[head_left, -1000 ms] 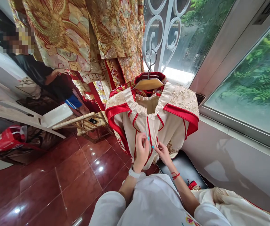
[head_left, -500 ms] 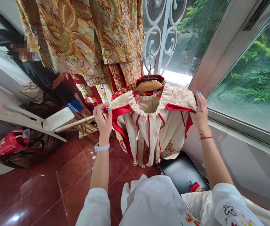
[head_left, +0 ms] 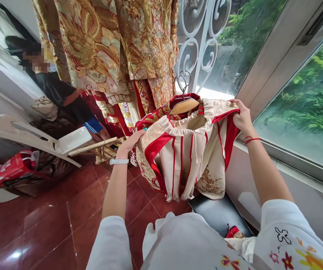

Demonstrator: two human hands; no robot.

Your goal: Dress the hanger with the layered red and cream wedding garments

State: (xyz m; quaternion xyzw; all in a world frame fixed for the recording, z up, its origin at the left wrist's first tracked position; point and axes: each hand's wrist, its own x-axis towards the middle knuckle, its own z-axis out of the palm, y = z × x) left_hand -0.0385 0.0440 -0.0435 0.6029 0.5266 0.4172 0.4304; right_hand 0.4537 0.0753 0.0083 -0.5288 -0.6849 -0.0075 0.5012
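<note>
A cream embroidered garment (head_left: 185,157) with red trim, a gathered neck and a dangling drawstring hangs spread out before me. It lies over a red and gold garment (head_left: 160,114) on a wooden hanger (head_left: 185,106) with a metal hook. My left hand (head_left: 130,144) grips the cream garment's left shoulder edge, thumb on top and the other fingers hidden behind the cloth. At the opposite shoulder, my right hand (head_left: 242,115) is closed on the edge, pulling the cloth outward and slightly up.
Gold embroidered robes (head_left: 91,45) hang behind, beside a white window grille (head_left: 198,41). Below is a black seat (head_left: 220,212) with a small red pouch (head_left: 234,231). At left are a bamboo rack (head_left: 102,148), a white chair (head_left: 74,139), a red bag (head_left: 17,167) and a person (head_left: 57,90).
My left hand, earlier raised with fingers apart at the shoulder, now holds the garment's edge. The right hand has tightened its hold and shifted slightly; the cream garment is pulled wider and tilts up to the right.
</note>
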